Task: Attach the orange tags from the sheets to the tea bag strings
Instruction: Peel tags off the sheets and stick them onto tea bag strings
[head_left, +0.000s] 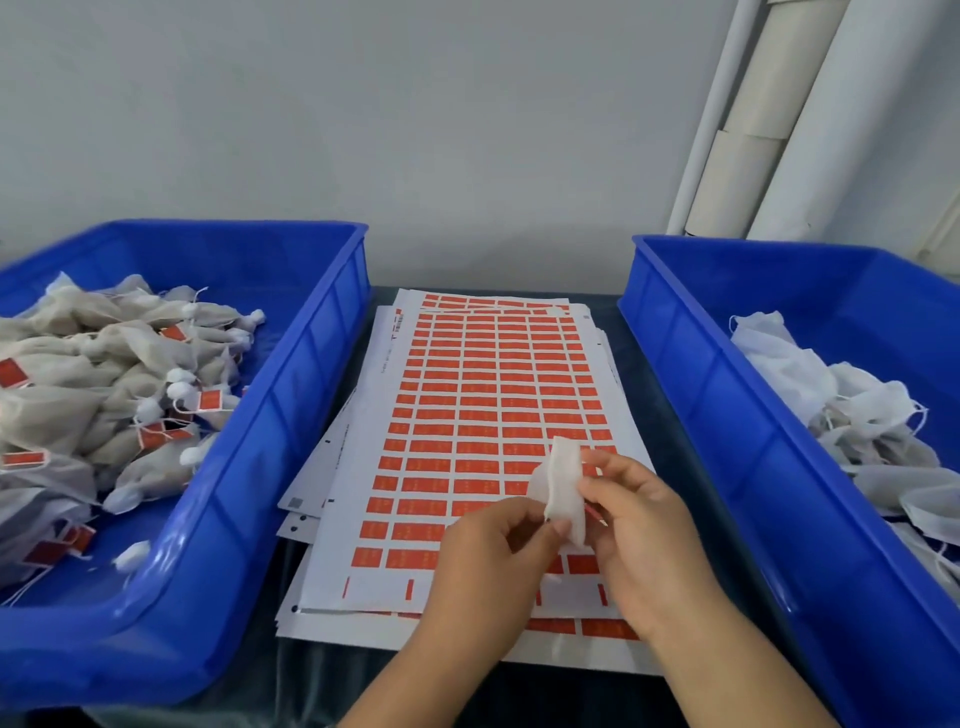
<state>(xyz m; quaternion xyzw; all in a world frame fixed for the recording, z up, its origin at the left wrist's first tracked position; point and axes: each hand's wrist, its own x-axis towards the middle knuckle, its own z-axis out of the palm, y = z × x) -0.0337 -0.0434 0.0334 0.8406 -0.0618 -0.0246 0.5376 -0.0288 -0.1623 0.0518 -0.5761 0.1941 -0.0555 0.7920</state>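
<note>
Blue plastic crate (291, 374) at nine o'clock holds finished tea bags (104, 384) already carrying orange tags, likely parked there as the done pile. At the centre lies a stack of sheets (483, 395) of orange tags (447, 441), flat and within easy reach. At five o'clock the left hand (488, 551) and right hand (639, 519) both pinch one white tea bag (563, 488) above the sheets, probably to find its string; the string itself I cannot make out. At three o'clock a second crate (727, 395) stores untagged bags (857, 415). Nothing blocks the sheets.
</note>
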